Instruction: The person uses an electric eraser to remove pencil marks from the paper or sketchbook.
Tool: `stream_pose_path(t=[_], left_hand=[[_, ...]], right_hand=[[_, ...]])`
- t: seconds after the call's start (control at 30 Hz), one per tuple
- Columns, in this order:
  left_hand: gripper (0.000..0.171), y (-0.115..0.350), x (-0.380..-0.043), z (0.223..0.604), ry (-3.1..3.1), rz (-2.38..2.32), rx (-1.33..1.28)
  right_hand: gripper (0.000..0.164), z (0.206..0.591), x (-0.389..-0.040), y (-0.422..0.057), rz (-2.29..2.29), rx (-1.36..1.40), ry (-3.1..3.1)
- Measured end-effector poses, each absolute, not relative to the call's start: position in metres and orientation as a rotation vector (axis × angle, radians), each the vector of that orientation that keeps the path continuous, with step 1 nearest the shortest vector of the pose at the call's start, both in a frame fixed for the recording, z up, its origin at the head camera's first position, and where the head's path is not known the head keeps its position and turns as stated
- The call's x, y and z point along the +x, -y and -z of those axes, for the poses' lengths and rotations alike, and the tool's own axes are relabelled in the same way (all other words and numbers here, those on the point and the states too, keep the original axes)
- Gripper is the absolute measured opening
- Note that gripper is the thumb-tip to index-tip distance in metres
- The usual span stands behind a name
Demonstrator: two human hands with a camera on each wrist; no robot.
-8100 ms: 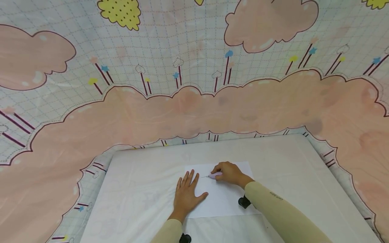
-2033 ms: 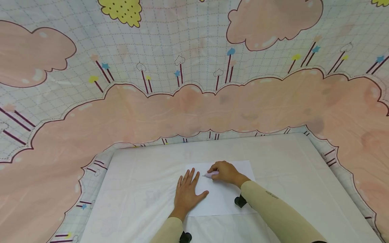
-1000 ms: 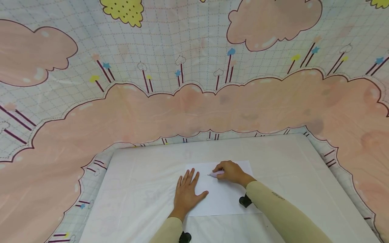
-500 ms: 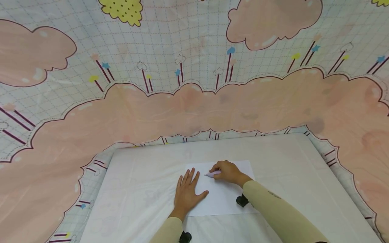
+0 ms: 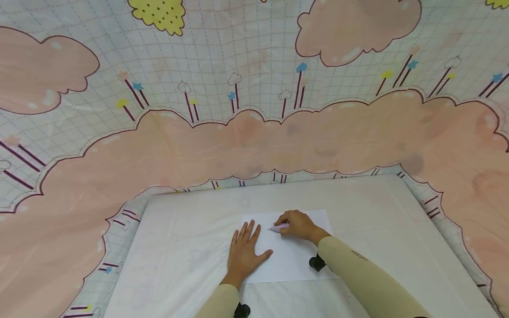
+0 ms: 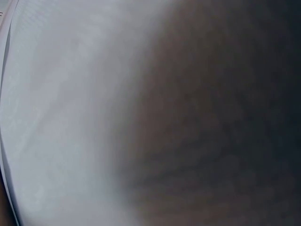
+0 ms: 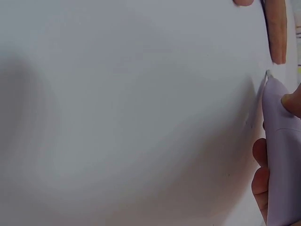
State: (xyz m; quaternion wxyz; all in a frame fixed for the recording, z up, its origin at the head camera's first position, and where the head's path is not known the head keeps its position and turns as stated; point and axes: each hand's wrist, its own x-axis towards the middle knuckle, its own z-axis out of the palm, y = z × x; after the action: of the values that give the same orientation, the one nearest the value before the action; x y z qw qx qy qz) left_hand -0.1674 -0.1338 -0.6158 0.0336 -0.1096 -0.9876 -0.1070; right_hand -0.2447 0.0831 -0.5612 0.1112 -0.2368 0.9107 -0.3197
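Observation:
A white sheet of paper (image 5: 286, 267) lies on the covered table. My left hand (image 5: 243, 256) rests flat on its left part, fingers spread and thumb out to the right. My right hand (image 5: 301, 226) grips a lilac electric eraser (image 5: 279, 228) over the upper part of the sheet, its narrow tip pointing left toward the left fingertips. In the right wrist view the thick body of the electric eraser (image 7: 282, 160) is held between thumb and curled fingers, its small pale tip right at the paper. Left fingers (image 7: 277, 33) show just beyond. The left wrist view is mostly blurred.
A white cloth (image 5: 191, 238) covers the table, slightly creased at the left. Behind and around it hangs a patterned sheet (image 5: 254, 150) with clouds and stars. Tiny dark specks (image 7: 229, 175) dot the paper. A black wrist camera (image 5: 317, 263) sits under the right sleeve.
The faint line left of the tip about eight seconds ago no longer shows. My right hand has shifted slightly left and right with the electric eraser; my left hand has stayed put.

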Motion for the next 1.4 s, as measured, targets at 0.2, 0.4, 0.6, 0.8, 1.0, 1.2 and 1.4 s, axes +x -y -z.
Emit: stream_pose_path(t=[0.2, 0.4, 0.6, 0.8, 1.0, 1.2, 1.4], left_hand=[[0.089, 0.132, -0.167, 0.616, 3.025, 0.348, -0.342], [0.090, 0.133, -0.167, 0.617, 3.035, 0.336, -0.344], [0.091, 0.134, -0.166, 0.618, 3.053, 0.322, -0.337], [0.091, 0.134, -0.165, 0.617, 3.050, 0.341, -0.342], [0.091, 0.133, -0.166, 0.617, 3.043, 0.336, -0.345], [0.091, 0.133, -0.168, 0.618, 3.036, 0.334, -0.345], [0.091, 0.134, -0.169, 0.618, 3.034, 0.336, -0.343]], right_hand=[[0.022, 0.561, -0.245, -0.080, 0.918, -0.713, -2.680], [0.021, 0.560, -0.243, -0.085, 0.912, -0.659, -2.686], [0.021, 0.562, -0.243, -0.088, 0.907, -0.642, -2.685], [0.021, 0.565, -0.244, -0.087, 0.918, -0.681, -2.674], [0.021, 0.563, -0.243, -0.083, 0.929, -0.692, -2.666], [0.022, 0.562, -0.244, -0.077, 0.908, -0.745, -2.677], [0.022, 0.557, -0.245, -0.077, 0.887, -0.729, -2.695]])
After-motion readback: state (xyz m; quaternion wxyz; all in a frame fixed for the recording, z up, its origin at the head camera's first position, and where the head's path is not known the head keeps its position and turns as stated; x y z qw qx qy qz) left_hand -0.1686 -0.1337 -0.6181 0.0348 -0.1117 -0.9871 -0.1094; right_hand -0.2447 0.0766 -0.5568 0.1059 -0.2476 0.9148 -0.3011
